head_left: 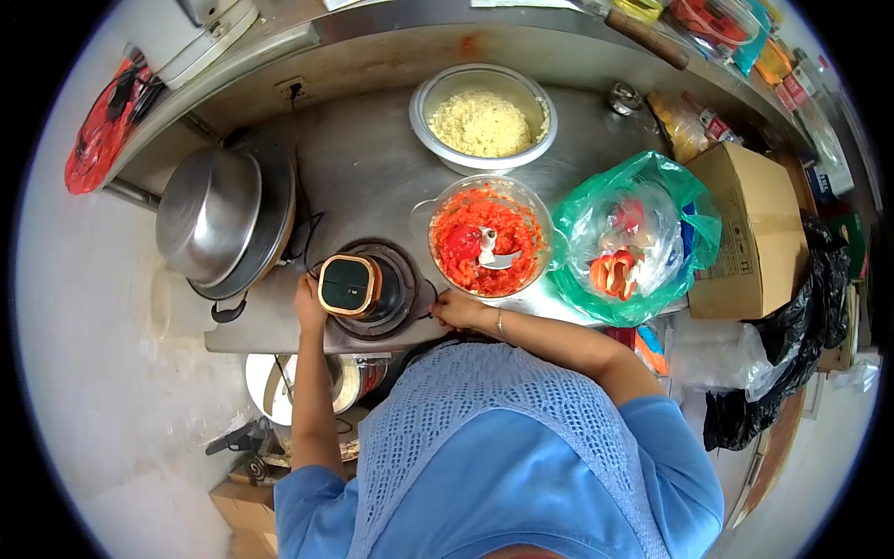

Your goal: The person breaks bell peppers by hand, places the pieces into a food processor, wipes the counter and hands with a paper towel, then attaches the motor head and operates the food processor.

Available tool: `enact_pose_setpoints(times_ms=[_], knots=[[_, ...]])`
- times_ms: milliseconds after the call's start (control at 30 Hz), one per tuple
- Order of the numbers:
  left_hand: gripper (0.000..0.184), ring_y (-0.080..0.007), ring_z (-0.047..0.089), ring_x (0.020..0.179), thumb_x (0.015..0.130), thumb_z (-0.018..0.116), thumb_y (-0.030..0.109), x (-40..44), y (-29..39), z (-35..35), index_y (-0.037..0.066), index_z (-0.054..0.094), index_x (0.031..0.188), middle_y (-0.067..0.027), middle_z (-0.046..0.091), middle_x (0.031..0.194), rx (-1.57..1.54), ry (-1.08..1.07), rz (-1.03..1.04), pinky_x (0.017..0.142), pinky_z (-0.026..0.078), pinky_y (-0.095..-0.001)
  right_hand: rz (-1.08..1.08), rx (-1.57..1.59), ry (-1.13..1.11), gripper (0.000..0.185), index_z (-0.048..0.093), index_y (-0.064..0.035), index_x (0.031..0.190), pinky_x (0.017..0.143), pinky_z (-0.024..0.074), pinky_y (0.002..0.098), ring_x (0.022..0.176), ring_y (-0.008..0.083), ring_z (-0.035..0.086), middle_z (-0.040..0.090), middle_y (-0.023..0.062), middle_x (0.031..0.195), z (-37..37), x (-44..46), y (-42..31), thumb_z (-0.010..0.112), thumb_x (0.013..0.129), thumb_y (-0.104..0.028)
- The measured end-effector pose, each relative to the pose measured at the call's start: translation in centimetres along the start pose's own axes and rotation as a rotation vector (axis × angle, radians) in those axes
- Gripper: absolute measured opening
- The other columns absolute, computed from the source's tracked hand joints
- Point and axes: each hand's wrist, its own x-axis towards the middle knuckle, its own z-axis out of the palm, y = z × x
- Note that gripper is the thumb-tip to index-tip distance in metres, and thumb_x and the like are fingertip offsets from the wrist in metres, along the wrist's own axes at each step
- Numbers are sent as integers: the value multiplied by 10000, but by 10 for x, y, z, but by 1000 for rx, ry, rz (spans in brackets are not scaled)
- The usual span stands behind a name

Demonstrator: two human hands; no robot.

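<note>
My left hand point(310, 303) is closed at the left side of a food chopper motor unit point(348, 284), which has a black top and a copper-coloured rim. The unit sits over a dark round base point(396, 296) near the counter's front edge. My right hand point(454, 310) has its fingers curled together at the right edge of that base; what they pinch is largely hidden. Just beyond it stands a clear chopper bowl point(543, 270) of finely chopped red pepper point(503, 210). A larger red piece point(463, 241) lies beside the blade point(500, 261) inside.
Behind is a metal bowl point(419, 126) of chopped pale yellow food point(480, 124). A green plastic bag point(577, 293) with red pepper pieces point(613, 274) lies right, beside a cardboard box point(759, 224). An upturned steel bowl point(207, 216) rests in a wok point(275, 191) at left. A cable point(296, 140) runs to a wall socket.
</note>
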Motion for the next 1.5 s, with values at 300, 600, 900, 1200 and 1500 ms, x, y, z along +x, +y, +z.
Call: enact_pose_setpoints(times_ms=[300, 600, 900, 1200, 1500], knots=[[310, -367, 614, 892, 843, 558, 223, 26, 44, -14, 32, 576, 1087, -210, 631, 979, 330, -138, 2, 757, 475, -418, -20, 85, -82, 323, 582, -14, 865, 455, 409, 279, 535, 141, 519, 578, 76, 673, -3, -3, -1, 466, 890, -314], [259, -150, 497, 470, 875, 543, 205, -73, 82, -88, 2, 597, 723, -33, 562, 548, -202, -456, -252, 451, 410, -313, -589, 176, 80, 343, 619, 4, 945, 756, 455, 315, 817, 192, 591, 639, 111, 897, -42, -131, 28, 472, 926, -305], [553, -339, 321, 1282, 933, 345, 263, -175, 432, 58, -15, 211, 1392, -217, 314, 1396, -325, -1186, 1072, 1060, 230, -403, -296, 1603, 683, 529, 431, -70, 1236, 841, 455, 424, 1112, 192, 465, 482, 77, 1219, -24, -238, 154, 395, 918, -492], [761, -325, 231, 1338, 873, 254, 627, -376, 365, 226, 22, 453, 1290, -259, 366, 1347, 446, -1826, 1172, 1070, 171, -525, -985, 1091, 1711, 585, 462, -60, 1249, 973, 328, 507, 1199, 247, 428, 486, 87, 1286, -110, -475, 188, 367, 895, -516], [477, -212, 488, 1129, 909, 391, 460, -360, 453, 206, 141, 450, 1259, -90, 511, 1225, -984, -1753, -614, 953, 361, -348, -132, -145, 1355, 364, 501, 37, 1156, 902, 377, 396, 1050, 348, 498, 537, 217, 1126, -72, -351, 221, 436, 919, -231]])
